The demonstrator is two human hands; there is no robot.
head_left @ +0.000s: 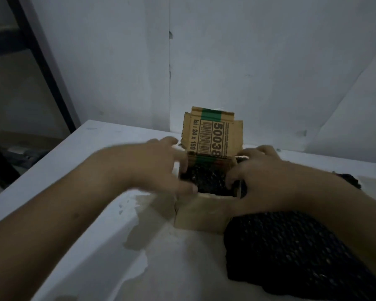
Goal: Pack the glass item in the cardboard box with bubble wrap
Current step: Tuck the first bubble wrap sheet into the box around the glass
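Dim overhead view. At far left a dark frame [46,68] stands beyond the white surface [96,246]. The left grip [161,168], blurred, lies with fingers spread and nearly straight against the left side of the cardboard box [201,216], thumb at its near left corner, closed on nothing. The box sits mid-surface, its rear flap [215,135] upright, printed with a barcode and green bands. A black bubble-wrap bundle [206,179] fills the box opening; no glass item is discernible. The right grip [263,177] curls fingers and thumb into the bundle's right end. A loose bubble-wrap sheet [287,253] lies just beside the box at right.
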